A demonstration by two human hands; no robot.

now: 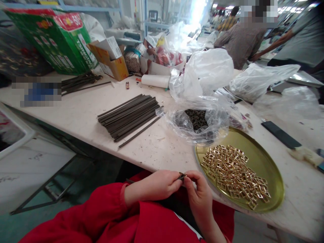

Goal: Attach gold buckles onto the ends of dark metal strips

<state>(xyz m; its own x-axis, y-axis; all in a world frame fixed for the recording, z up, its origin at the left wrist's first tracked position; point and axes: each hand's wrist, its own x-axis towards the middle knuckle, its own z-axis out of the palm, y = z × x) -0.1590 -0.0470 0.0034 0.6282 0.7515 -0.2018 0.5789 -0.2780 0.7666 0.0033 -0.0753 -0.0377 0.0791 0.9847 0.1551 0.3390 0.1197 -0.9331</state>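
Note:
My left hand (158, 185) is closed in a pinch on the end of a dark strap (181, 177), above my lap at the table's front edge. My right hand (200, 193) meets it there, thumb and forefinger pinching the same end. A hint of gold shows between the fingertips, too small to make out fully. To the right, a round gold tray (274, 179) bears a heap of gold rectangular buckles (234, 170). Beyond my hands lies a stack of dark straps (131, 114), with a single strap (139, 132) in front of it.
An open clear plastic bag (172, 126) holds small dark loops (196, 118). Behind it are crumpled bags (210, 71) and a white roll (155, 81). A green carton (58, 44) and a yellow box (111, 64) stand back left. A dark flat bar (280, 135) lies right. Other people (241, 42) work beyond.

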